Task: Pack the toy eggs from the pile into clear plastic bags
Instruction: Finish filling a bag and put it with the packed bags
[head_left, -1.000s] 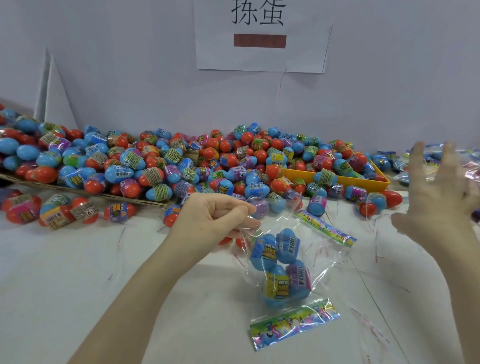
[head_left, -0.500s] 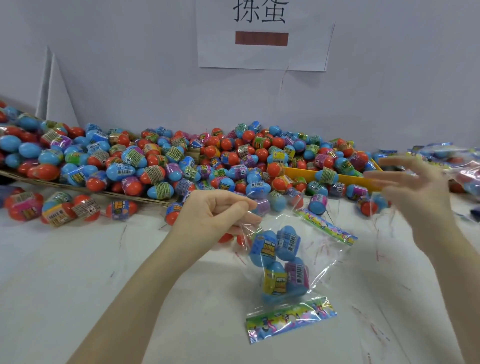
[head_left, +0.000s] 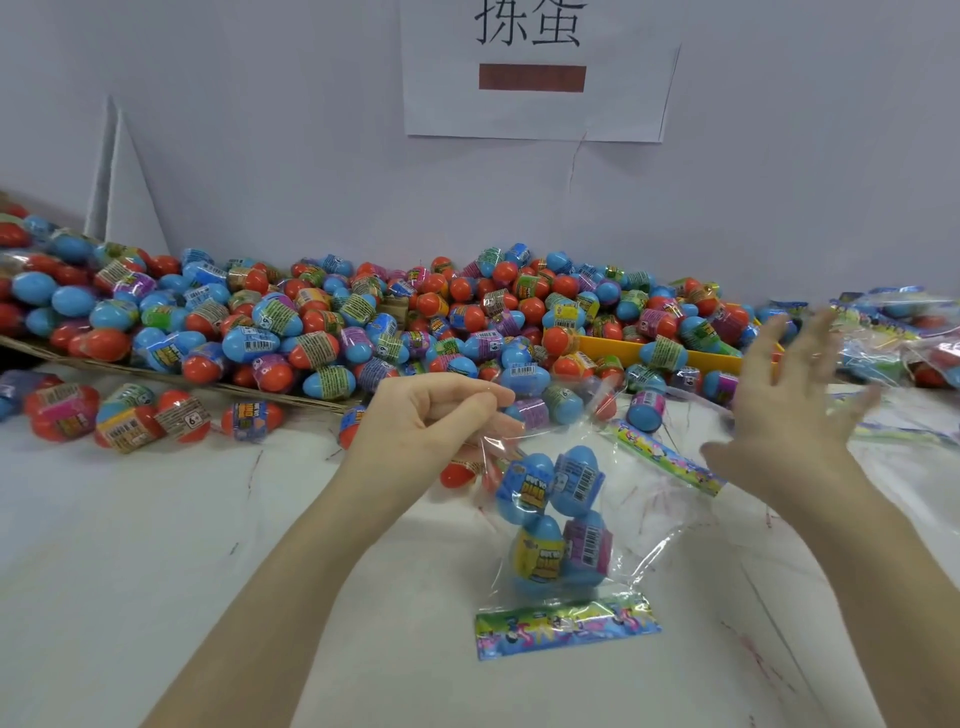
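Lying nearest on the white desk (head_left: 156, 597) is the bag's bright printed strip (head_left: 568, 625). Above it hangs the clear bag (head_left: 597, 519), with four toy eggs (head_left: 553, 512) stacked inside, mostly blue. The bag's long side runs up and down, and its open top is up by the left hand (head_left: 431, 421). That hand pinches the top left edge of the bag, with its fingers (head_left: 488, 402) curled tight on the plastic. The right hand (head_left: 789, 415) is in the air to the right of the bag, well apart from it. Its fingers are spread wide and hold nothing. It looks blurry. Behind both hands sits the big pile of eggs (head_left: 363, 322), red and blue, by the wall. The pile is just past the bag's mouth, and the empty right hand is the free one to reach it. Off to the far right lie more bags (head_left: 898, 332), already filled.
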